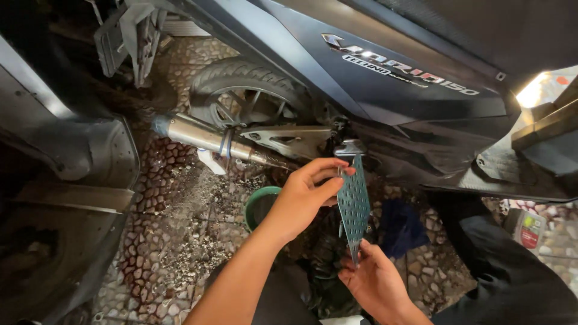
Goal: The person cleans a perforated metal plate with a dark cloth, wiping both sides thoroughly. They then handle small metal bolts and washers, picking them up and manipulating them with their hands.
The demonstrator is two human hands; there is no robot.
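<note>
A dark scooter stands over a pebbled floor, its rear wheel and silver exhaust pipe at centre left. A teal perforated plate, long and narrow, hangs upright below the scooter's side panel. My left hand pinches its upper end near a metal bracket. My right hand grips the plate's pointed lower tip from below.
A green bowl sits on the floor behind my left wrist. A blue cloth lies right of the plate. A small red and white bottle stands at the far right. Another dark vehicle's body fills the left side.
</note>
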